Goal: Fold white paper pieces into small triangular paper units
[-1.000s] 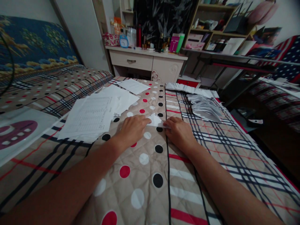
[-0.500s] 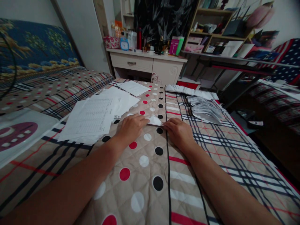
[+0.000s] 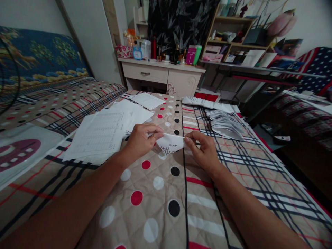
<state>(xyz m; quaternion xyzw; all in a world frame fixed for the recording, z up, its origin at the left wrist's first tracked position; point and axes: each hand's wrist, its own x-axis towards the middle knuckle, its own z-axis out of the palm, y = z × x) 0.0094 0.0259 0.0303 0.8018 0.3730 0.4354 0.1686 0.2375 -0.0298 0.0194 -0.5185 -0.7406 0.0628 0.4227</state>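
A small folded piece of white paper [image 3: 169, 142] with dark printed characters hangs between my two hands, its straight fold along the top and a point toward me. My left hand [image 3: 143, 138] pinches its left corner between thumb and fingers. At the right corner, my right hand [image 3: 202, 147] grips it the same way. To the left of my left hand lie loose printed sheets [image 3: 95, 135], overlapping one another. Beyond my right hand rests a bundle of folded white papers [image 3: 225, 123], with a long row of folded papers [image 3: 210, 103] behind it.
The quilted bedspread [image 3: 145, 221] has dots and plaid. A clear plastic bag [image 3: 49, 138] with a purple print lies at the left. At the far end stand a white dresser [image 3: 145, 71] with bottles on top and a shelved desk [image 3: 233, 43].
Both hands have raised the folded paper off the bedspread and tipped it, so its printed face now shows with the point toward me. The camera view has shifted slightly.
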